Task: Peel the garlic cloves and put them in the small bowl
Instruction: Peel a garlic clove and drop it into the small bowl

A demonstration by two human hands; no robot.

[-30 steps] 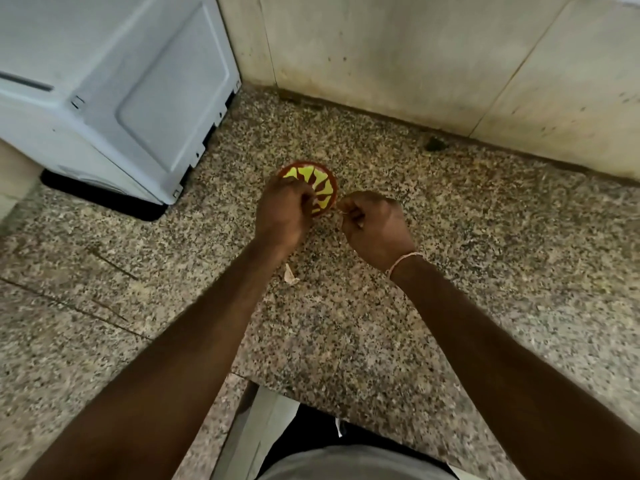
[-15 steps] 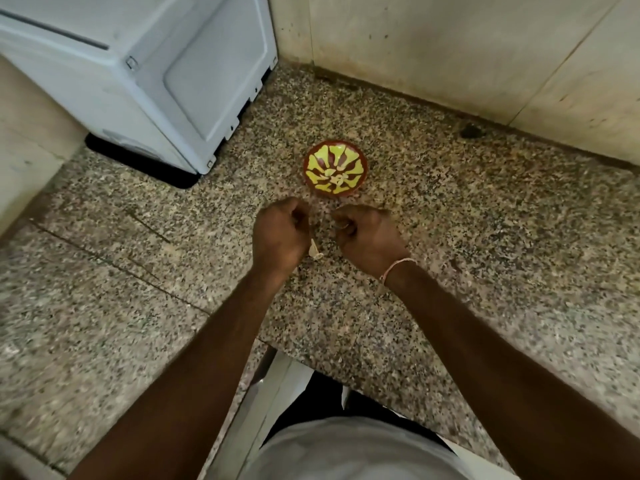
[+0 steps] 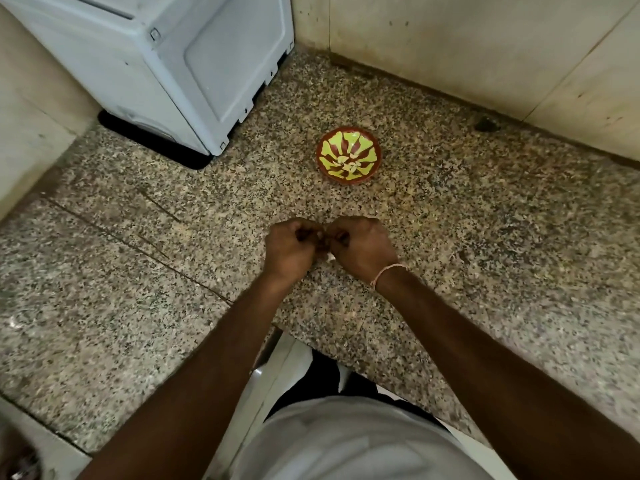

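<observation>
Whatever is pinched between the left hand (image 3: 289, 247) and the right hand (image 3: 363, 249) is hidden by the curled fingers; only a pale scrap (image 3: 330, 258) is seen below them. The small pieces in the small bowl (image 3: 348, 155) cannot be counted. The white appliance (image 3: 166, 60) is cut off by the top edge.

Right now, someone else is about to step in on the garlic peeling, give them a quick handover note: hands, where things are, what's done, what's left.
Left hand and right hand: both curled, fingertips meeting over the granite counter, working something small between them, presumably a garlic clove; it is hidden by the fingers. A pale scrap, likely peel, shows just below the hands.
Small bowl: on the counter beyond the hands, apart from them, pale pieces inside that look like peeled cloves.
Done: some cloves seem to be in the bowl.
Left: finish this clove, drop it in the bowl. No other unpeeled cloves are visible.
</observation>
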